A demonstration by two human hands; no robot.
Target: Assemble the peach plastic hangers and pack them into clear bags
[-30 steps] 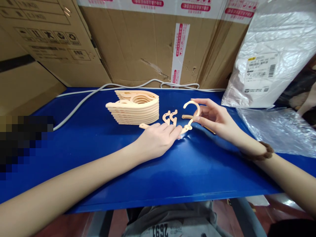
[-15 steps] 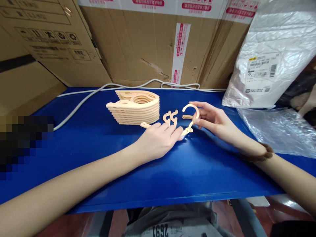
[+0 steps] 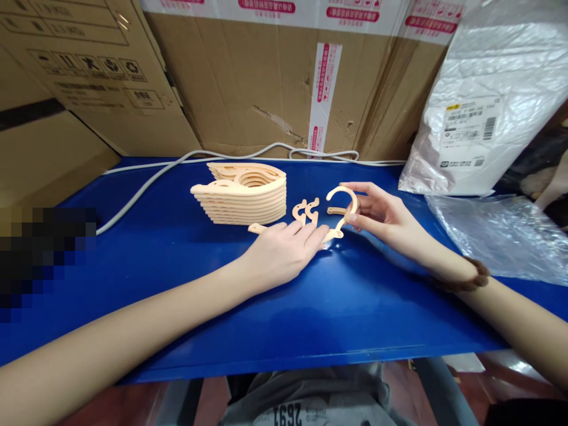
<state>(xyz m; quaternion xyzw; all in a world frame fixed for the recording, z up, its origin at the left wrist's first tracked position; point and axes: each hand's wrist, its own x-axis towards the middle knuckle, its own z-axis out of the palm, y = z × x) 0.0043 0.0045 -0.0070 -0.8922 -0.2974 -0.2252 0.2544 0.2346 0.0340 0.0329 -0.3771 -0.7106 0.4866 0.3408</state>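
Observation:
My left hand (image 3: pixel 284 251) lies over a cream plastic hanger arm (image 3: pixel 256 228), fingers closed on it and pressing it to the table. One end of the arm shows left of the hand; its middle is covered. At the other end a curved hanger hook (image 3: pixel 354 198) meets the arm by my left fingertips. My right hand (image 3: pixel 384 216) pinches this hook between thumb and fingers, its open side facing left. Behind my left hand lie two small curved cream pieces (image 3: pixel 306 209). Another flat cream piece (image 3: pixel 336 210) shows through the hook, partly hidden by my right fingers.
A neat stack of folded cream hangers (image 3: pixel 248 204) stands behind left on the blue tabletop (image 3: pixel 355 319). A white cable (image 3: pixel 186 157) runs along the back, before cardboard boxes (image 3: pixel 248 77). To the right are a white labelled bag (image 3: pixel 488 77) and clear plastic film (image 3: pixel 519 236).
The hanger arm and the hook have shifted slightly left, with my left hand moving a little the same way. Both hands keep their hold.

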